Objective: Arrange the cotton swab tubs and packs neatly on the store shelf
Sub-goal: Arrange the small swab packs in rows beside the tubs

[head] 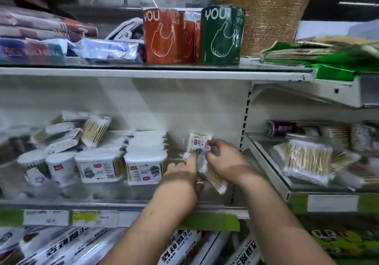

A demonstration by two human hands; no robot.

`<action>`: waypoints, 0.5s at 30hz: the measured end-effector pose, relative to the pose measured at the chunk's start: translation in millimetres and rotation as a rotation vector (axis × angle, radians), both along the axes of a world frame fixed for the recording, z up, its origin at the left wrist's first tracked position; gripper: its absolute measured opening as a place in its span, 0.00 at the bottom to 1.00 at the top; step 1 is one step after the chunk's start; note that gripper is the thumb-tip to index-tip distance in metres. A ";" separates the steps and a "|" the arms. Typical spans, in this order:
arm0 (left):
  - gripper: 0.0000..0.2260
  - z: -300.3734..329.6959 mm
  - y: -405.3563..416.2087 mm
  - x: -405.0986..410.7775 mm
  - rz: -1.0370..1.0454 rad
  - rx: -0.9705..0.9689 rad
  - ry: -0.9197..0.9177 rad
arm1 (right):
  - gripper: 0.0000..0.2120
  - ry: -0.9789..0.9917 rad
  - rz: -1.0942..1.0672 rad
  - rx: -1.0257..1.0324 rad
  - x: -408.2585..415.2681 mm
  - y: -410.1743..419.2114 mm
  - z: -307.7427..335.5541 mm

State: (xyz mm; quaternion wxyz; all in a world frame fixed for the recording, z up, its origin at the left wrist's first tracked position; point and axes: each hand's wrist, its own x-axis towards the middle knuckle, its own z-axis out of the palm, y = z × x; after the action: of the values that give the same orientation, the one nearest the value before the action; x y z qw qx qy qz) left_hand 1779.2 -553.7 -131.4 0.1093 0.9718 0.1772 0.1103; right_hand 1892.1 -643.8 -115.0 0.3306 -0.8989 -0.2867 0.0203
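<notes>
Cotton swab pack (199, 144) pinched by right hand (223, 158), left hand (184, 174) fingers straight, touching it.

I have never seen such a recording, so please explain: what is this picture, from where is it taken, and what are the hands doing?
There is no machine here. A person wears a camera on the head, so this single view looks forward and down at their own arms. They stand at a store shelf. On it are cotton swab tubs in a row and loose cotton swab packs piled behind. The right hand pinches a labelled swab pack. The left hand touches another swab pack lying below it. The picture is blurred, so finer detail is unclear.
</notes>
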 end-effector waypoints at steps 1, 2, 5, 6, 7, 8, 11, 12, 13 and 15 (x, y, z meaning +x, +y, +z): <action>0.34 2.9 4.9 -1.3 -0.021 -0.004 -0.023 | 0.20 -0.030 -0.025 0.005 3.8 5.5 -0.1; 0.35 8.4 9.0 -2.2 -0.027 -0.008 -0.038 | 0.20 -0.069 -0.043 0.005 7.6 9.7 0.7; 0.28 29.5 21.9 1.8 -0.023 0.014 -0.045 | 0.19 -0.214 -0.080 -0.070 21.8 28.8 3.8; 0.23 38.2 29.7 5.1 -0.027 0.031 -0.043 | 0.19 -0.261 -0.095 -0.104 25.8 37.1 6.8; 0.19 47.0 36.2 8.4 -0.041 0.036 -0.058 | 0.20 -0.304 -0.110 -0.143 29.0 43.8 9.6; 0.17 54.6 43.6 10.7 -0.061 0.040 -0.081 | 0.19 -0.347 -0.116 -0.186 32.4 51.4 10.7; 0.13 67.4 65.3 19.8 -0.100 0.094 -0.187 | 0.17 -0.445 -0.113 -0.291 40.8 65.9 8.0; 0.12 68.5 72.4 22.5 -0.097 0.107 -0.230 | 0.16 -0.477 -0.111 -0.305 42.6 67.7 6.9; 0.11 68.3 79.9 28.3 -0.093 0.117 -0.266 | 0.15 -0.499 -0.110 -0.306 44.1 67.9 7.2; 0.10 65.5 94.0 42.3 -0.068 0.099 -0.281 | 0.13 -0.512 -0.092 -0.300 44.8 67.5 10.3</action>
State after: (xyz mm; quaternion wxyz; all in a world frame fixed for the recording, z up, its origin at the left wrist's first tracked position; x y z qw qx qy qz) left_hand 1821.6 -459.7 -65.9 0.0884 0.9565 0.1217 0.2502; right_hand 1936.9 -576.4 -104.7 0.1117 -0.9257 -0.3136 -0.1798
